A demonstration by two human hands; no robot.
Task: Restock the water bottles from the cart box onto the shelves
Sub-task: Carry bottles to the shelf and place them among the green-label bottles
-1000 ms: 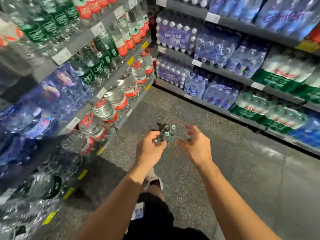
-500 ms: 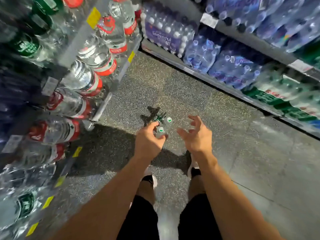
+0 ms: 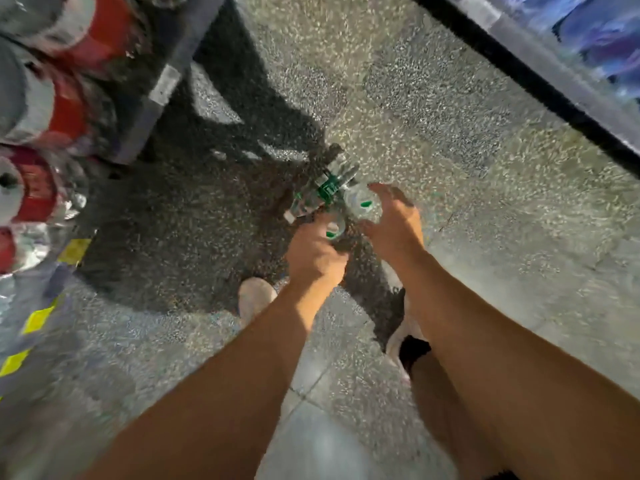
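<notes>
A small cluster of clear water bottles [image 3: 323, 194] with green labels and green caps hangs over the speckled floor in the middle of the head view. My left hand [image 3: 313, 256] grips the cluster from below and behind. Another bottle top [image 3: 362, 204] with a green cap sits just right of it, and my right hand [image 3: 394, 221] curls its fingers around it, thumb below. How firmly the right hand holds is blurred. The cart box is out of view.
A low shelf [image 3: 162, 88] at the left holds large red-labelled water jugs [image 3: 52, 109], with yellow price tags [image 3: 74, 249] along its edge. Another shelf edge [image 3: 540, 88] with blue packs crosses the upper right. My shoes [image 3: 254, 297] stand on the floor below my hands.
The view has tilted sharply down toward the floor. My right hand has closed in from the right onto the bottles; my left hand keeps hold of the cluster.
</notes>
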